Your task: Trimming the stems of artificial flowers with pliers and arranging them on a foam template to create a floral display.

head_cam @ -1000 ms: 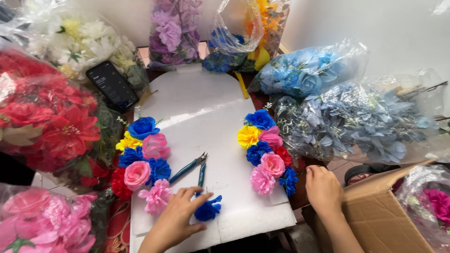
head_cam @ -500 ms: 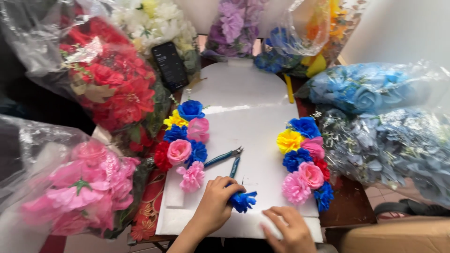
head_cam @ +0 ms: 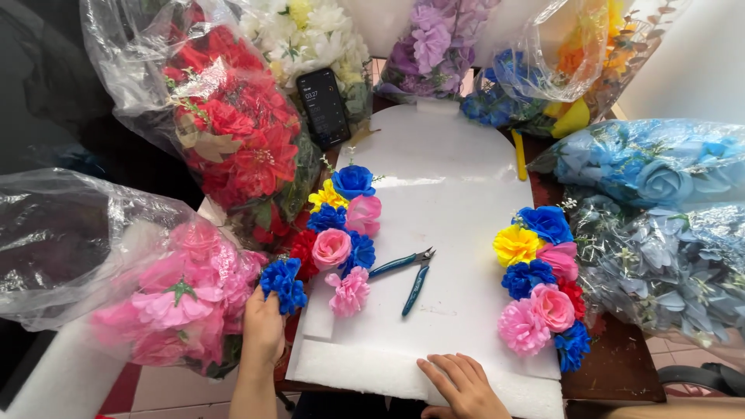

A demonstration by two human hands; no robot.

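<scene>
Left hand: the left hand (head_cam: 264, 330) was closed around a dark blue artificial flower (head_cam: 283, 283), holding it just off the left edge of the board, beside the lower end of the left flower row.
Right hand: the right hand (head_cam: 464, 386) lay flat and released, fingers spread on the near edge of the white foam board (head_cam: 450, 178), pressing it down.
Board: arch-topped, lying flat on the table; a left flower row (head_cam: 341, 233) and a right flower row (head_cam: 539, 283) of blue, yellow and pink blooms stood along its two sides.
Tool: blue-handled cutters (head_cam: 407, 271) lay open on the bare middle of the board, untouched.
Surroundings: a bag of pink flowers (head_cam: 167, 299) was touching the left wrist; a bag of red flowers (head_cam: 233, 132) and a phone (head_cam: 324, 107) lay beyond.
Risk: in my judgement, the bloom could be pressed in crooked or knock the pink carnation (head_cam: 349, 291) loose, being crowded there; the foam might dent under the palm.
</scene>
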